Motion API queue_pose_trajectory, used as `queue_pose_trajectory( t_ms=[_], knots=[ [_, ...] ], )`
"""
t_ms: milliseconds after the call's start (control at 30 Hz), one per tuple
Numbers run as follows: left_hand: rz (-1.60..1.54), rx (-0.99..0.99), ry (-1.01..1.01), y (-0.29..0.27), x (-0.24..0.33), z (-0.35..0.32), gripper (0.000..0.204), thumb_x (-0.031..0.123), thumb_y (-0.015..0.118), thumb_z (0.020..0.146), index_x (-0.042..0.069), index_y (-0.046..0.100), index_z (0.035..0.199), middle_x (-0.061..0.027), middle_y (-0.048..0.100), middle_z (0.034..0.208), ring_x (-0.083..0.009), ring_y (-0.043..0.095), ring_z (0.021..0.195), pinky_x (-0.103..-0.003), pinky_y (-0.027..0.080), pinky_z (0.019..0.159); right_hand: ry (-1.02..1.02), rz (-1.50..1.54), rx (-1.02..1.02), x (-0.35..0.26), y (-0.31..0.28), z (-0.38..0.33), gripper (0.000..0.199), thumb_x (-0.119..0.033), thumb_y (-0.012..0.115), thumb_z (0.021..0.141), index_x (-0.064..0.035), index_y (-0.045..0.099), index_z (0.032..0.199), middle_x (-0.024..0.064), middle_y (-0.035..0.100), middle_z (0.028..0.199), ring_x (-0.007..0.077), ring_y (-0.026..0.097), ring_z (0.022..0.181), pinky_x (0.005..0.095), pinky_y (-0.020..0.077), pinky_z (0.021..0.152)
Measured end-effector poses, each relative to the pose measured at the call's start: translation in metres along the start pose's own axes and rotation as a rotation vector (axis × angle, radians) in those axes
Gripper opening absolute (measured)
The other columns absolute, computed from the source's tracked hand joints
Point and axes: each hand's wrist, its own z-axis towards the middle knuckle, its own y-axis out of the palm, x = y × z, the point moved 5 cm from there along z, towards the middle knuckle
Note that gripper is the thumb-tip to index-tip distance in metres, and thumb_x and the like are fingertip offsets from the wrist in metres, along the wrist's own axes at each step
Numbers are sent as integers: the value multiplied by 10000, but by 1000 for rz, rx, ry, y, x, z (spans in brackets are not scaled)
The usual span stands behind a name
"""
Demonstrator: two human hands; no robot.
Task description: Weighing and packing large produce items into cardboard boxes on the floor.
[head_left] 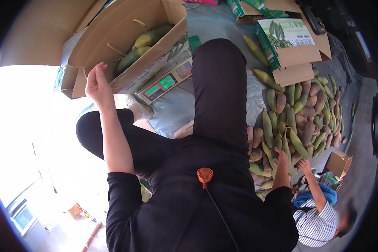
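My left hand (99, 89) is raised beside the near corner of an open cardboard box (126, 35); its fingers are drawn together with nothing visible in them. Inside that box lie large green radishes (132, 59), and yellowish cord handles (115, 49) come through its wall. A scale (166, 82) with lit green displays shows along the box's lower side. On my right, my right hand (281, 158) reaches down into a heap of radishes, its fingers closed around a long green radish (286, 145). Part of that radish is hidden by the hand and its neighbours.
The heap (308, 101) mixes green and reddish-brown roots. Behind it stands a printed green-and-white carton (285, 35) with open flaps. Another person's hand (304, 165) touches the heap close to my right hand; that person wears a striped shirt (315, 222). A smaller box (339, 163) sits beyond.
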Motion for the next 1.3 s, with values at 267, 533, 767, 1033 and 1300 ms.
queue_pose_trajectory(
  t_ms=[267, 533, 767, 1033, 1300],
  knots=[
    [-35, -25, -63, -1, 1, 2, 196, 160, 564, 910, 2, 671, 955, -57, 677, 859, -102, 615, 806, -219, 468, 758, -174, 572, -569, -91, 52, -101, 300, -273, 668, 780, -145, 591, 1040, 20, 637, 945, 182, 590, 814, 344, 457, 637],
    [15, -46, -54, -1, 2, 0, 192, 163, 566, 903, 8, 673, 944, -64, 677, 844, -119, 616, 829, -245, 466, 781, -894, 345, -709, -305, 48, -269, 379, -171, 648, 757, 3, 589, 1088, 45, 617, 999, 142, 561, 934, 268, 417, 826],
    [-99, -38, -64, -8, 17, 2, 215, 161, 540, 928, -6, 660, 990, -65, 671, 884, -91, 592, 848, -218, 448, 782, -1283, 173, -854, -434, 80, -424, 474, -249, 665, 734, 26, 586, 1113, 77, 615, 1007, 155, 552, 977, 274, 428, 827],
    [-115, -21, -31, -7, 19, 8, 199, 145, 541, 927, -6, 660, 977, -60, 667, 874, -92, 591, 840, -218, 447, 786, -1661, -117, -693, -474, 162, -470, 523, -338, 667, 799, -29, 549, 1204, 96, 608, 1077, 173, 568, 973, 292, 442, 817],
    [-110, -49, -55, -6, 16, 4, 208, 153, 533, 931, 0, 658, 994, -64, 669, 891, -99, 595, 854, -226, 450, 795, -1209, 43, -455, -384, 144, -268, 350, -210, 669, 801, 2, 609, 1073, 69, 637, 887, 136, 582, 785, 279, 471, 712]
  ],
)
